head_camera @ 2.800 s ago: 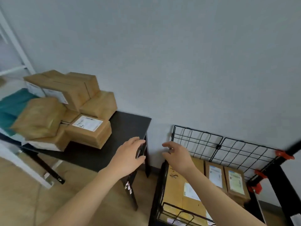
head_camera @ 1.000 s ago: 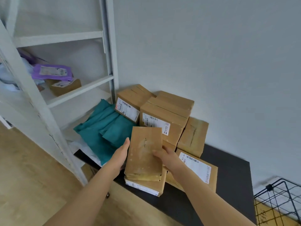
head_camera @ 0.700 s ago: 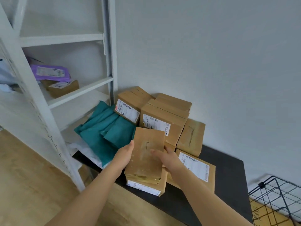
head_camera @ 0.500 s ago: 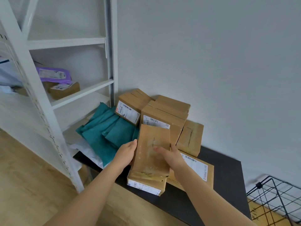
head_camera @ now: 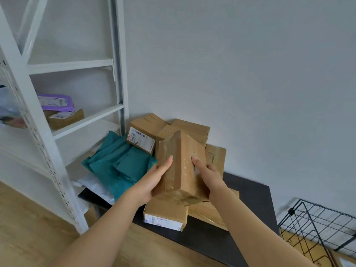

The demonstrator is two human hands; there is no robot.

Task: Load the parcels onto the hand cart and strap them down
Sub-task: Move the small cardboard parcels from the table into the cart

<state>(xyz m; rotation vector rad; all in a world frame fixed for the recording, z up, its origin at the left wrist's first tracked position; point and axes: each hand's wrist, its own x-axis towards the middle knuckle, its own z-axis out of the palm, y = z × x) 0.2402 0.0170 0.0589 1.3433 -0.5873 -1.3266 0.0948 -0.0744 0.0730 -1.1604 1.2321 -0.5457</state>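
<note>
A brown cardboard parcel (head_camera: 181, 162) is gripped between both hands above the pile on the black bench (head_camera: 252, 197). It is tipped so that one long edge is turned up toward the camera. The left hand (head_camera: 152, 182) is clamped on its left face with the thumb laid up the cardboard, and the right hand (head_camera: 209, 175) is closed on the right face the same way.

Directly beneath, a flat brown box with a white barcode label (head_camera: 165, 214) is seen at the bench's front edge. More brown boxes (head_camera: 192, 128) are stacked behind, against the grey wall. Teal plastic mailer bags (head_camera: 119, 164) are heaped just left of the pile, beside the white metal shelving rack (head_camera: 48, 151), where a purple mailer (head_camera: 54, 101) is lying on a shelf.

The black wire-mesh hand cart (head_camera: 316, 222) is glimpsed at lower right, well apart from the parcel, with the bench's far end between them.

Compared with half a second ago, the parcel has been lifted and rolled up onto its edge. Its broad face was shown flat then, and the labelled boxes behind it are now largely hidden.
</note>
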